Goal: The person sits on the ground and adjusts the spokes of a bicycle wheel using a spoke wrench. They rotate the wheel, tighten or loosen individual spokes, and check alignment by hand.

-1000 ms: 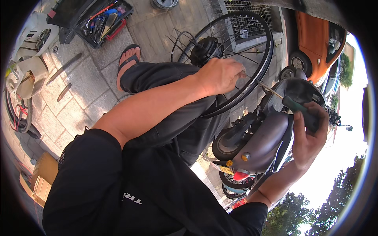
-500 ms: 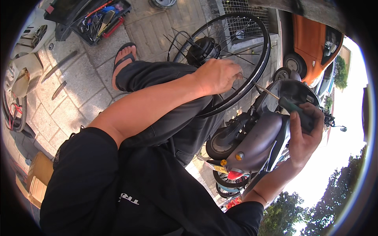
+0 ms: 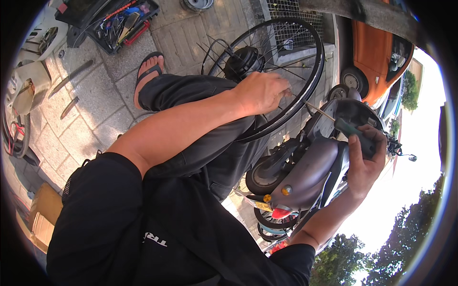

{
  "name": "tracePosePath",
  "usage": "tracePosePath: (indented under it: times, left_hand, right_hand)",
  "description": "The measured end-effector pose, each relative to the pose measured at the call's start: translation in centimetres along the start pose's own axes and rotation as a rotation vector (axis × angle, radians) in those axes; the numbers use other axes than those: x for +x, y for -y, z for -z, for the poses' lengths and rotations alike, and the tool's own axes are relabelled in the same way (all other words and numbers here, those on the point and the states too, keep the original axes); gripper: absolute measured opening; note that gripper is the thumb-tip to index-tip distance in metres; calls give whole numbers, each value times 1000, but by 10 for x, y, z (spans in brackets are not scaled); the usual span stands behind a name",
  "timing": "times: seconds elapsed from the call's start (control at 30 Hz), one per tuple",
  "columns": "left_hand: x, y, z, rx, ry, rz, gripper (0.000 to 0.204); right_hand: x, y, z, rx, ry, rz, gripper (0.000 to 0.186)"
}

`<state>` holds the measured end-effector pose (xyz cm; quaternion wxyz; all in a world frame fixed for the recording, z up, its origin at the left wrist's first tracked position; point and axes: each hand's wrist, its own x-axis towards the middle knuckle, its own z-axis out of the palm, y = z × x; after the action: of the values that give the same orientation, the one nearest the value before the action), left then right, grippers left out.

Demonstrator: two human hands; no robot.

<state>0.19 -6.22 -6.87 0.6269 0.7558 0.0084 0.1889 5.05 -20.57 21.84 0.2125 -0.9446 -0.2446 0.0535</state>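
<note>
A bicycle wheel with a black rim (image 3: 312,78), thin spokes and a large black hub (image 3: 244,63) leans against my legs. My left hand (image 3: 262,93) reaches across it, its fingers pinched just inside the rim on what looks like the end of a spoke (image 3: 294,95), mostly hidden by the fingertips. My right hand (image 3: 366,159) is wrapped round the dark green handle of a screwdriver (image 3: 350,128). The shaft points at the outer side of the rim, level with the left fingertips; whether the tip touches is too small to tell. Several spokes stick out loosely around the hub.
A grey scooter (image 3: 312,164) stands close at the right, with an orange car (image 3: 372,52) beyond. At the upper left lies an open toolbox (image 3: 121,26) full of hand tools. White plastic parts (image 3: 31,88) and a cardboard box (image 3: 45,207) are at the far left.
The view has shifted slightly. Both hands keep their grips, and the screwdriver stays pointed at the rim.
</note>
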Motion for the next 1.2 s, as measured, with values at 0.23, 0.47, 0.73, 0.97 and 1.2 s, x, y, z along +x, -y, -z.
tracePosePath:
  times: [0.23, 0.47, 0.73, 0.97, 1.2]
  left_hand:
    - [0, 0, 0, -29, -3, -26, 16]
    - [0, 2, -1, -22, -18, -32, 13]
    - [-1, 2, -2, -13, -20, -43, 13]
    - [0, 2, -2, -4, -24, -34, 17]
    - [0, 2, -2, 12, -27, -17, 20]
  right_hand:
    - [-1, -1, 1, -29, -4, 9, 28]
    - [-13, 19, -9, -213, -62, -36, 30]
    - [-7, 12, 0, -179, 33, 84, 28]
    - [-1, 11, 4, -158, 51, 89, 26]
    - [1, 13, 3, -125, 57, 88, 26]
